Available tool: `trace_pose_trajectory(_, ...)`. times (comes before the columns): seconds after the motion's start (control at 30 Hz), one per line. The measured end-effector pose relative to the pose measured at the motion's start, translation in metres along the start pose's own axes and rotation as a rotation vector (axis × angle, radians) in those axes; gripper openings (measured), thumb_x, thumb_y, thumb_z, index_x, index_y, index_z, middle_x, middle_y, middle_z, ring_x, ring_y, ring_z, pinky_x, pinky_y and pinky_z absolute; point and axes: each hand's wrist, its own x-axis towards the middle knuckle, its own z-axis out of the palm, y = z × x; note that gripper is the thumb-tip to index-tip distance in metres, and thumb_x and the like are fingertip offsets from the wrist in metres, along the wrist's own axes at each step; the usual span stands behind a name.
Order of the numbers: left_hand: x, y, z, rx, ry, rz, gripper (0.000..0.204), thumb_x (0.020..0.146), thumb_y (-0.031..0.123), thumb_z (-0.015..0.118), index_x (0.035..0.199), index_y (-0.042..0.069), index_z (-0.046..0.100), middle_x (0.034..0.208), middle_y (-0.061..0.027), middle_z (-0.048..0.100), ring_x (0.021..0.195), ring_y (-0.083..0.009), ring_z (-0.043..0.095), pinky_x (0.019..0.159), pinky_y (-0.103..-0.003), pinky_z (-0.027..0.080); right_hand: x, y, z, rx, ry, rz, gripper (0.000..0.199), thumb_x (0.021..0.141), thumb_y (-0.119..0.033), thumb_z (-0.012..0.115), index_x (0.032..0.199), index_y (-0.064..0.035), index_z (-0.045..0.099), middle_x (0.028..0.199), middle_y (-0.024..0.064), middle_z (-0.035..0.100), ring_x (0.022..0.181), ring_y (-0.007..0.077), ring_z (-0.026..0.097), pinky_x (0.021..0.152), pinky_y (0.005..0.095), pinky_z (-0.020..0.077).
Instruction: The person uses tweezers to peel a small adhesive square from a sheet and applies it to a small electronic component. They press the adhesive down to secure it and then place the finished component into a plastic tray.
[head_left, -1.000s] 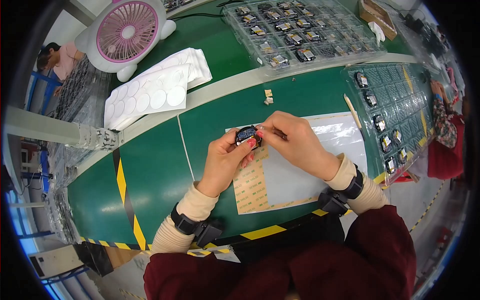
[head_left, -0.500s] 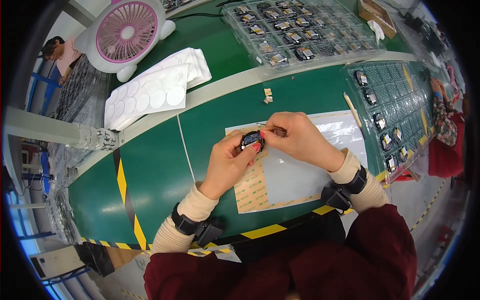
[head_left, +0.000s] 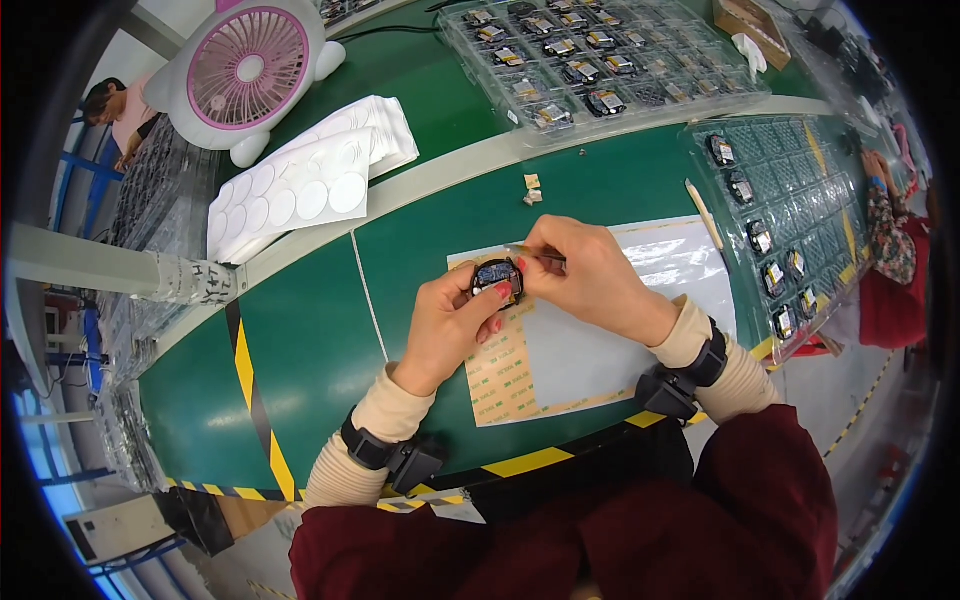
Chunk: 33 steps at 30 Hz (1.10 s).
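My left hand [head_left: 445, 325] is closed on the edge of a small round black electronic module [head_left: 497, 284], thumb across its face. Its blue circuit board is turned up toward me. Close against the module's right rim, my right hand [head_left: 590, 275] pinches with thumb and forefinger. A slim metal tool [head_left: 517, 249] pokes out of that hand, pointing left above the module; most of it is hidden by the fingers. Both hands hover over a sheet with a tan printed backing [head_left: 500, 385] and a pale grey film [head_left: 590, 360] lying on the green table.
A clear tray [head_left: 757, 187] with several modules lies at right, beside a pen-like stick [head_left: 703, 212]. Across a raised rail [head_left: 440, 172] are a fuller tray [head_left: 570, 75], sheets of round white stickers [head_left: 300, 185] and a fan [head_left: 248, 70]. Paper scraps [head_left: 532, 188] lie ahead. Other people sit at both sides.
The module has tilted in my left hand, so more of its circuit board shows. My right fingers have shifted slightly at its rim. The whole view has moved a little.
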Motion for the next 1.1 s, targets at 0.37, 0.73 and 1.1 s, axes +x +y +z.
trace_pose_trajectory(0.37,0.001,-0.003,-0.002,0.049,0.001,0.011,0.01,0.083,0.007,0.056,0.088,-0.002,0.06,0.066,-0.0013,0.056,0.052,-0.0037,0.049,0.043,-0.018,0.037,0.004,0.002,-0.01,0.051,-0.165,0.101,0.013,0.076,-0.009,0.063,0.076,0.0029,0.057,0.058,0.0087,0.05,0.051,0.0156,0.045,0.047,0.0278,0.0358)
trace_pose_trajectory(0.73,0.001,-0.008,0.001,0.2,0.024,0.165,0.008,0.082,0.007,0.057,0.082,-0.001,0.06,0.062,-0.0013,0.055,0.049,-0.0032,0.048,0.041,-0.018,0.035,-0.003,0.005,0.003,-0.179,-0.031,-0.163,0.013,0.067,-0.002,0.062,0.068,0.0001,0.05,0.063,0.0102,0.052,0.052,0.0261,0.052,0.046,0.0322,0.0392)
trace_pose_trajectory(1.1,0.003,-0.002,0.001,0.03,0.018,0.011,0.011,0.082,0.006,0.056,0.088,-0.002,0.06,0.061,-0.0019,0.055,0.048,-0.0038,0.047,0.041,-0.017,0.034,0.001,0.003,-0.005,-0.021,-0.04,-0.027,0.012,0.071,-0.003,0.062,0.071,0.0027,0.051,0.062,0.0104,0.051,0.051,0.0187,0.048,0.048,0.0288,0.0385)
